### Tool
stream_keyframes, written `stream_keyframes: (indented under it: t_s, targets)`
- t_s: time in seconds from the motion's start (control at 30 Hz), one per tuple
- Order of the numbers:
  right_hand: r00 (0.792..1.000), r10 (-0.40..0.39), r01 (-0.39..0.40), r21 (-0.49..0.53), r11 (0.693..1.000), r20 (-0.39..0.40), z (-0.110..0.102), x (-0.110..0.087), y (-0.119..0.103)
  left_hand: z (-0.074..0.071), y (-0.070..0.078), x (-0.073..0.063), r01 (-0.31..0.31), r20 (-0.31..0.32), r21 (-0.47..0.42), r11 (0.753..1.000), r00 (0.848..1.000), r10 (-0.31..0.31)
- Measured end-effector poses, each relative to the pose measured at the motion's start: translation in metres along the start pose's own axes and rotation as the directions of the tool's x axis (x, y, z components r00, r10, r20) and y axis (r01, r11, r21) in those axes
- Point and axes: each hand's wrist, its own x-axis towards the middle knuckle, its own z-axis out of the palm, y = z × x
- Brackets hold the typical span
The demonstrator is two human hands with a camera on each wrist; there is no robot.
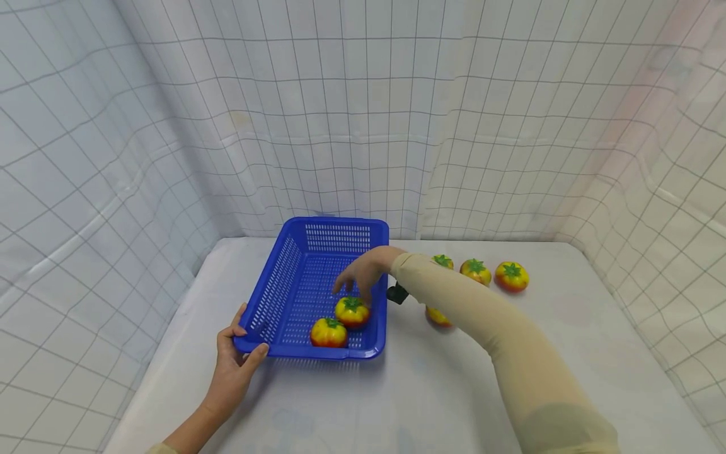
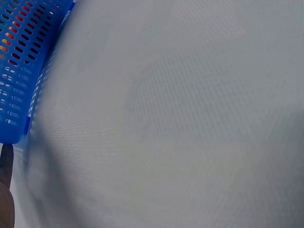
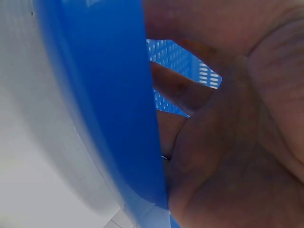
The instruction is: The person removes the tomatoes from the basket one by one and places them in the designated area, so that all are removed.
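A blue plastic basket [image 1: 266, 271] with slotted walls stands on the table. My left hand [image 1: 231, 369] grips its near left corner, thumb on the front rim and fingers at the left side. In the left wrist view, only a finger [image 2: 6, 166] shows beneath the basket [image 2: 23, 90]. My right hand [image 1: 365, 272] reaches over the right wall, fingers loosely bent and apart, nothing visible in its grasp. Just below it lies a yellow-red tomato [image 1: 351, 313] with a green top; another tomato [image 1: 329, 333] sits beside it at the front. In the right wrist view the palm [image 3: 228, 137] is close to the rim [image 3: 109, 95].
Right of the basket, several more tomatoes lie on the white table [image 1: 595, 340]: one at the far right [image 1: 512, 277], another tomato [image 1: 475, 271] beside it, others partly behind my right sleeve [image 1: 482, 309]. Gridded white cloth [image 1: 363, 126] surrounds the table at the back and sides.
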Motion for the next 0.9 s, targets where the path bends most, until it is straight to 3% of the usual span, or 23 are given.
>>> stream_keyframes:
  t_s: [0.17,0.9]
  targets:
    - [1.0,-0.002,0.003,-0.054,0.999,0.019,0.0,0.003,-0.001,0.001,0.0,-0.001,-0.002,0.003,-0.014,1.0,1.0,0.002]
    - [0.998,0.004,-0.002,-0.029,1.0,0.068,0.004,0.018,0.002,0.0,0.001,0.0,0.02,0.005,-0.005,1.0,1.0,-0.02]
